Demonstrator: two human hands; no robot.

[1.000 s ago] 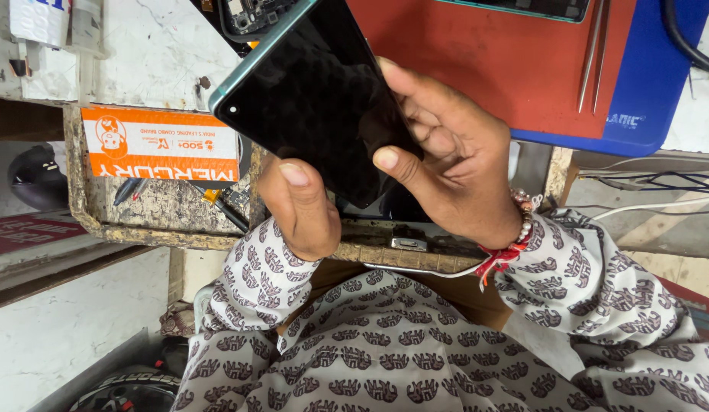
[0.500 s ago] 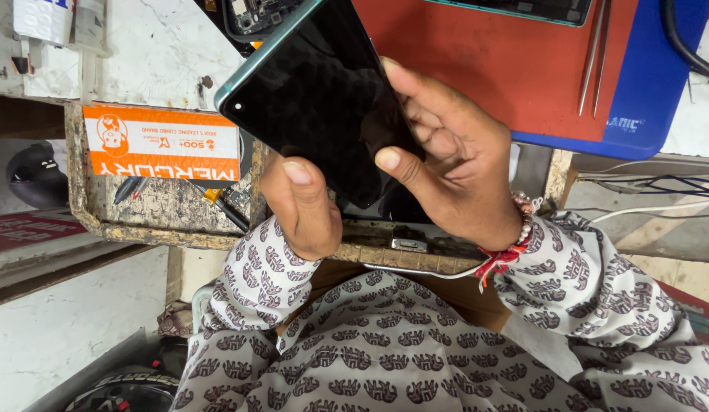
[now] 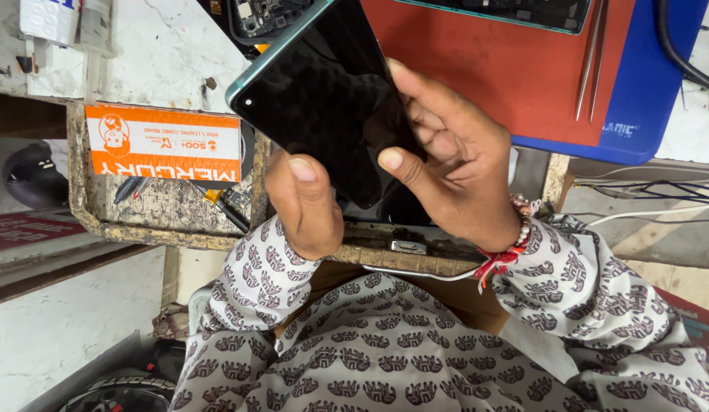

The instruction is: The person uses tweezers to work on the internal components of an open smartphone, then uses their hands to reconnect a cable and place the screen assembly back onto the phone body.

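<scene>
The dark phone (image 3: 324,107) is kept nearly unmoved at upper centre of the frame above the counter (image 3: 164,53), grasped by the left hand (image 3: 305,202) and right hand (image 3: 454,172), thumbs pressed on its glass.

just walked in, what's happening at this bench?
A person holds a black phone in both hands over the edge of a workbench. The left hand grips its lower edge with the thumb on the glass; the right hand wraps around the side, thumb also on the dark screen. Behind it, tweezers lie on a red mat, and an orange box sits in a worn tray to the left.
</scene>
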